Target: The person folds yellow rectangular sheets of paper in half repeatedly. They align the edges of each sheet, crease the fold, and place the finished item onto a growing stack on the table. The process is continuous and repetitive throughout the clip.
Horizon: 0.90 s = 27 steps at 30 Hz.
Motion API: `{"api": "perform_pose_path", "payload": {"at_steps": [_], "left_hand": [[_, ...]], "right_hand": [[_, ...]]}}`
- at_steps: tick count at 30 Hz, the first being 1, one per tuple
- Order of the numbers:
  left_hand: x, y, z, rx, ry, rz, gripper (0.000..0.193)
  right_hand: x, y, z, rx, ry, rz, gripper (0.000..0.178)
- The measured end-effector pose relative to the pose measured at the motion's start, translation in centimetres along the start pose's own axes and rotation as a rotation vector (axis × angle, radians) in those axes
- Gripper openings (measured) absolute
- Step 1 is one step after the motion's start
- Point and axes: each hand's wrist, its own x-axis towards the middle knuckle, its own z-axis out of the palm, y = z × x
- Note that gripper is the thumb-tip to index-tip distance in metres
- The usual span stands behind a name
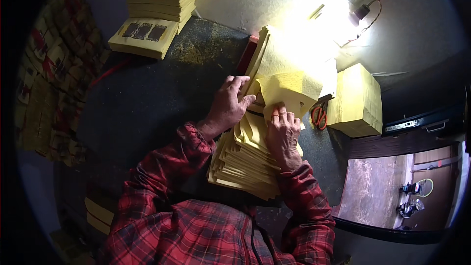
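Note:
Pale yellow paper sheets lie in a thick stack (262,64) on the dark table, its far part washed out by glare. One loose sheet (282,91) curls up from it. My right hand (284,135) has its fingers together at the near edge of this sheet, gripping it; the thumb is hidden. My left hand (229,100) rests against the stack's left side, thumb and forefinger apart, nothing held. Closer to my body, under my right wrist, a fanned pile of folded yellow papers (245,162) overhangs the table's front edge.
At the far left stands a tall pile of yellow paper packs (159,0). Right of my right hand are red-handled scissors (319,117) and a yellow paper block (360,98). A lit bulb (355,17) hangs at the back right. Bundles with red ties (54,73) line the left.

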Motion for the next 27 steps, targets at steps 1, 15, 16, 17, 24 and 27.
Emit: {"api": "perform_pose_path", "payload": {"at_steps": [1,15,16,17,24,27], "left_hand": [[0.4,0.2,0.2,0.0,0.017,0.043,0.051],[3.2,1.1,1.3,0.003,0.006,-0.006,0.02],[3.2,1.2,1.4,-0.071,0.039,-0.028,0.019],[3.4,1.3,1.4,-0.073,0.061,-0.023,0.02],[3.3,-0.1,0.7,-0.128,0.107,-0.066,0.022],[3.1,-0.7,1.2,-0.215,0.097,-0.132,0.025]], "right_hand": [[-0.6,0.3,-0.2,0.006,0.016,-0.001,0.049],[-2.8,1.7,-4.2,0.287,0.119,0.096,0.086],[-2.5,1.2,-4.1,0.306,0.105,0.104,0.094],[-2.2,1.2,-4.1,0.286,0.11,0.124,0.098],[-3.0,3.6,-2.9,0.62,0.215,0.495,0.106],[-3.6,3.4,-3.7,0.364,0.291,0.405,0.102]]}}
